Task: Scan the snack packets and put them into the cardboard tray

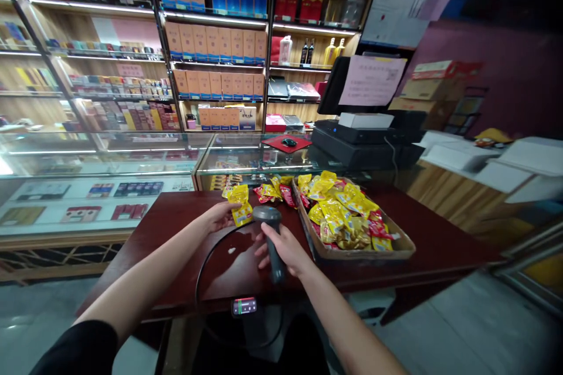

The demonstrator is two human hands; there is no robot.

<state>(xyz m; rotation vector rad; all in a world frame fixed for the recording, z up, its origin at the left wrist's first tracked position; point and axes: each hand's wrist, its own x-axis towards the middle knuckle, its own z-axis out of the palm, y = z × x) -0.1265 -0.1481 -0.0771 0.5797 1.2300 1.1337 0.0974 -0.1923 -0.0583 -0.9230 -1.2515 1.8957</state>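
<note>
In my right hand point(284, 246) is a dark grey barcode scanner point(270, 218), its head turned toward the left and its handle pointing down over the table. My left hand point(220, 217) grips a yellow snack packet point(240, 206) by its left edge, just left of the scanner's head. Behind the scanner lies a small pile of yellow and red packets point(275, 190). To the right, a shallow cardboard box point(365, 255) holds many more yellow, red and gold packets point(338, 211). The scanner's black cable point(202, 272) loops down past the table's front edge.
The dark red table point(171, 234) meets a glass display counter point(206, 158) at the back. A computer mouse point(289, 142) rests on a red mat, beside a monitor point(365, 85). A phone point(244, 306) with a lit screen is at the front edge. Stacked shelves point(220, 64) stand behind.
</note>
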